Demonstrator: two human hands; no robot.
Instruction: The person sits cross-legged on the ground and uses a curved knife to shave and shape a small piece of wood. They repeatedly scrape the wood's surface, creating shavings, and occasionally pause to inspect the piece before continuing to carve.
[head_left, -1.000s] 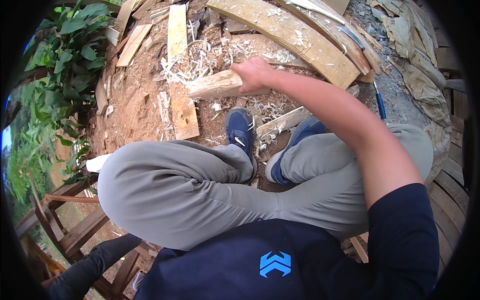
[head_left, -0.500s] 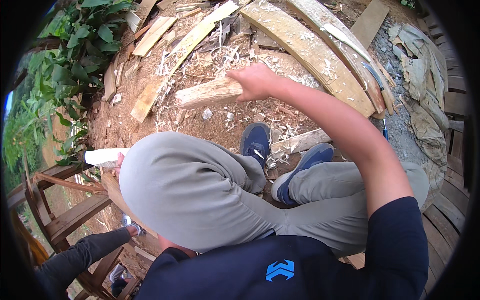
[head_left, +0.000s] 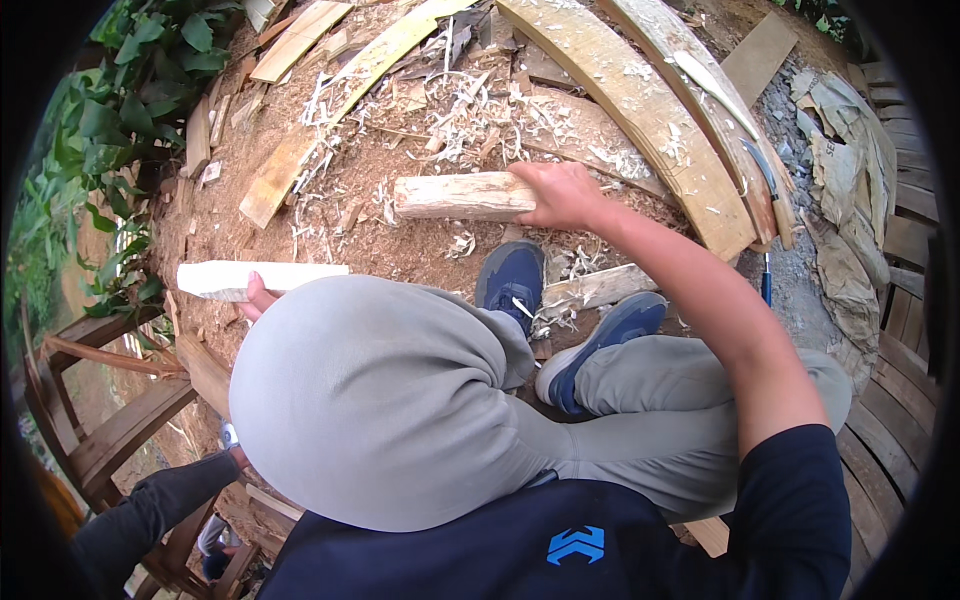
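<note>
My right hand (head_left: pixel 565 195) grips the right end of a short, rough-hewn wooden block (head_left: pixel 460 196), held level above the shavings beyond my shoes. Off to the left, my left hand (head_left: pixel 259 294) is mostly hidden behind my raised knee; its visible fingers wrap round a pale, smooth-cut wooden piece (head_left: pixel 235 280). That piece lies roughly level too, its right end passing behind the knee. The two pieces are apart, the pale one nearer to me and further left.
Long curved planks (head_left: pixel 640 125) lie at the far right, a curved blade tool (head_left: pixel 762 170) beside them. A crumpled sack (head_left: pixel 850 200) lies further right. Wood scraps (head_left: pixel 300 40) and leafy plants (head_left: pixel 120 110) are far left. Another person's leg (head_left: pixel 160 510) shows near a wooden frame (head_left: pixel 130 430).
My right hand has moved right with the wooden block, which now lies more level. The pale piece and my left hand have come further into view from behind the knee.
</note>
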